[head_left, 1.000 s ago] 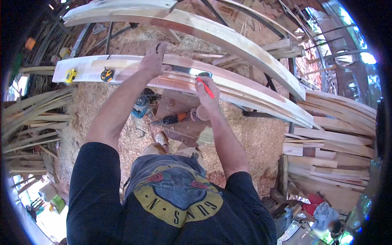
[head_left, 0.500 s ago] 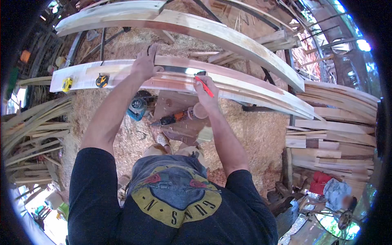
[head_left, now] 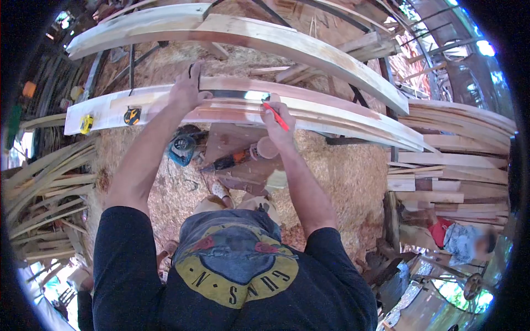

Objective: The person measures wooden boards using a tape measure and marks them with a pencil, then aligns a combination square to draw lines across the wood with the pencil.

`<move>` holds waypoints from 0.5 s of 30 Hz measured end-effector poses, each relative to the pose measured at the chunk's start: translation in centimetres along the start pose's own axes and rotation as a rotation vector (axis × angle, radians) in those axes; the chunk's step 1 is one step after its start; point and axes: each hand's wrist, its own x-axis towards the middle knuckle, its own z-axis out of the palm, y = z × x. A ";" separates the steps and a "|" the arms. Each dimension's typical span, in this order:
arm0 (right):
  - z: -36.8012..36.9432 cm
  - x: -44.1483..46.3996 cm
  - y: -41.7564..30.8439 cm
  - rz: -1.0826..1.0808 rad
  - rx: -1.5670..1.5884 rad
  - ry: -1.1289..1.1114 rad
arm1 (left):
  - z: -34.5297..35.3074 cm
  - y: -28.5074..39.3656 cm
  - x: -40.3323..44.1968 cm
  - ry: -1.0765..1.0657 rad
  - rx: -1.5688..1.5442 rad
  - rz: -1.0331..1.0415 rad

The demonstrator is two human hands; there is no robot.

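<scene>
My left hand [head_left: 186,91] reaches across a pale plank [head_left: 342,122], its thumb over the near end of a flat dark metal ruler [head_left: 229,94]. A small dark piece shows by its fingertips; I cannot tell what it is. My right hand [head_left: 280,122] is closed round a red pencil [head_left: 279,118], its tip by the ruler's shiny right end. Left of my left hand, a black-and-yellow tape measure [head_left: 132,115] and a yellow tape measure [head_left: 86,124] rest on the plank.
A long curved beam [head_left: 248,34] lies beyond the plank. Below are a teal power tool [head_left: 182,149] and an orange-and-black power tool [head_left: 232,160]. Stacked boards [head_left: 458,160] line the right, curved strips [head_left: 49,171] the left. Another person [head_left: 461,241] is at the lower right.
My view has shifted slightly. My hands keep nearly the same place on the plank and ruler. The person at the lower right has moved a little to the right.
</scene>
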 end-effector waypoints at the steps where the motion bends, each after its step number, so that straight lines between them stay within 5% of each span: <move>1: -0.4 0.0 -0.8 0.008 -0.008 -0.005 | 0.9 -0.6 0.2 0.033 0.017 0.018; 8: -0.6 0.1 -0.3 0.095 0.022 -0.050 | 2.7 -1.7 0.8 0.153 0.047 0.105; 15: -0.5 0.4 0.7 -0.051 -0.040 -0.038 | 1.7 -1.3 0.4 0.120 0.006 0.097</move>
